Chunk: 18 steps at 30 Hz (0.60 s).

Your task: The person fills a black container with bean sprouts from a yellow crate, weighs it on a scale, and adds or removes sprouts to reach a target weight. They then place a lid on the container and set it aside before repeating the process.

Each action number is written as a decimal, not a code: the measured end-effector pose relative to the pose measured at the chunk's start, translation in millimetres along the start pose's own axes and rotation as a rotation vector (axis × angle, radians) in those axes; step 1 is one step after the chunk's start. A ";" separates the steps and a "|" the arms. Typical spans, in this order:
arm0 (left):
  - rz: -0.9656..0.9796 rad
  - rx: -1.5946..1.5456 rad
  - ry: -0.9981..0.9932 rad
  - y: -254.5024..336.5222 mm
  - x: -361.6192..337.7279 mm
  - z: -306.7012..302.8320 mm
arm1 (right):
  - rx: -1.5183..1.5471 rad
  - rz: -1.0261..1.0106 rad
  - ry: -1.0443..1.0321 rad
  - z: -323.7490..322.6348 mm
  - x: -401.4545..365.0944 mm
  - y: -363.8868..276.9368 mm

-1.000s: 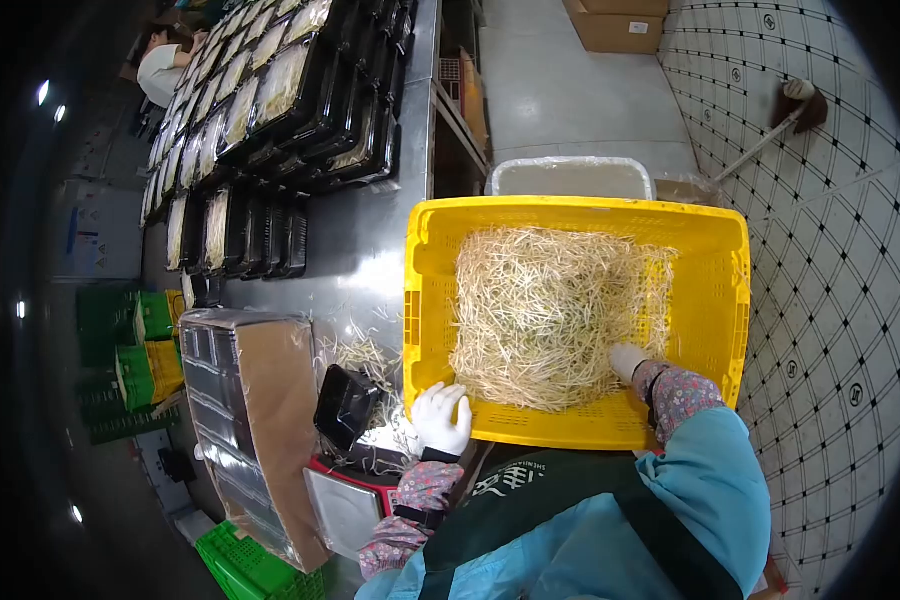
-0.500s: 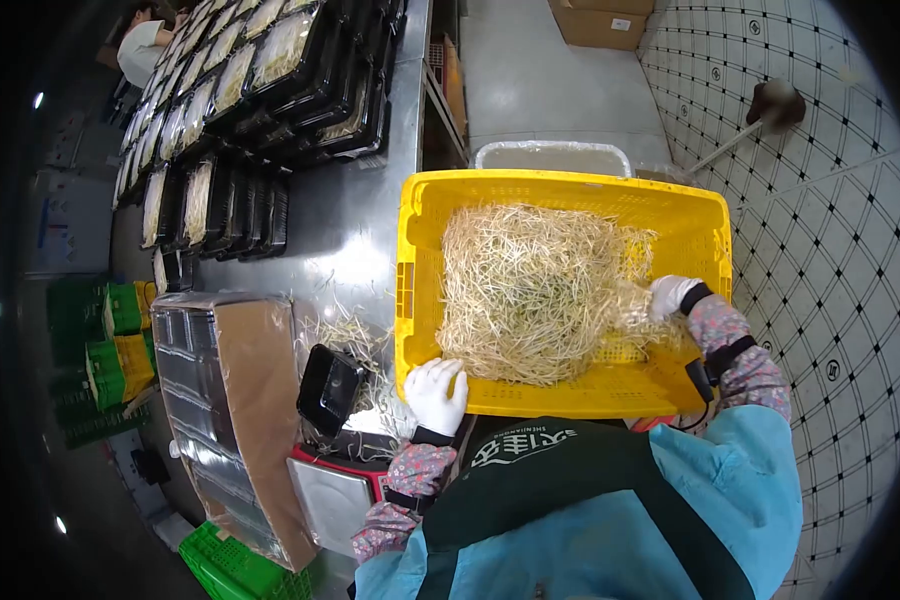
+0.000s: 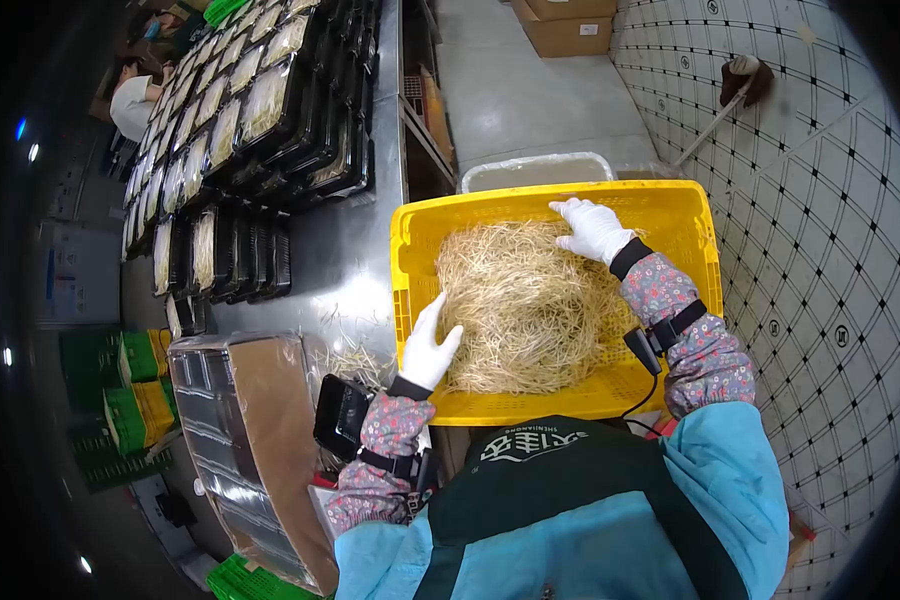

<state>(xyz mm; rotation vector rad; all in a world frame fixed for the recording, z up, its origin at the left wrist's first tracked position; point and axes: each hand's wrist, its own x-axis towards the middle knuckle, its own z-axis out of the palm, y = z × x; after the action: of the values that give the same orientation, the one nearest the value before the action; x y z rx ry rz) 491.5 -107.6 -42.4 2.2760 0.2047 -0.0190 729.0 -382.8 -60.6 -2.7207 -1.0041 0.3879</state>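
A yellow plastic crate (image 3: 555, 405) in front of me holds a big heap of thin, pale, straw-like sprouts (image 3: 525, 310). My left hand (image 3: 429, 348), in a white glove, is over the crate's left side, thumb and fingers apart, beside the heap's left edge. At the heap's upper right is my gloved right hand (image 3: 596, 232), fingers stretched toward the far wall of the crate. Neither hand visibly grips anything. Left of my left wrist, an unfilled black tray (image 3: 341, 414) is tilted, partly behind my sleeve.
Stacks of packed black trays (image 3: 260, 110) cover the far end of the metal table (image 3: 355, 255). A cardboard box (image 3: 280, 430) of black trays stands at left. Behind the crate is a pale bin (image 3: 538, 172). Another person (image 3: 133, 105) is at the far upper left.
My right hand has moved from the crate's right end up and left to the heap's far edge. My left hand has risen from the near left corner. The heap's surface looks rearranged.
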 end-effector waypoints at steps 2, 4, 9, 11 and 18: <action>-0.033 0.108 -0.142 -24.8 23.7 20.2 | 0.014 -0.021 -0.107 12.5 -2.7 -7.5; 0.018 0.225 -0.157 -36.8 38.9 50.9 | 0.082 -0.163 -0.017 47.1 -12.3 -25.6; -0.326 0.351 -0.302 -43.2 44.7 89.0 | 0.171 -0.078 -0.218 111.7 -33.6 -64.0; 0.022 0.220 -0.084 -55.3 35.9 76.7 | 0.335 -0.080 -0.084 97.9 -39.8 -46.1; -0.012 0.279 -0.250 -50.2 98.0 34.6 | 0.434 -0.050 0.026 63.5 -12.4 -20.8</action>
<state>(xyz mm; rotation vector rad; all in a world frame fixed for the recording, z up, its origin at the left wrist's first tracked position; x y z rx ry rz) 582.3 -87.6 -110.7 2.5221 0.0874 -0.3561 687.3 -368.6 -112.3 -2.3026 -0.8611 0.4947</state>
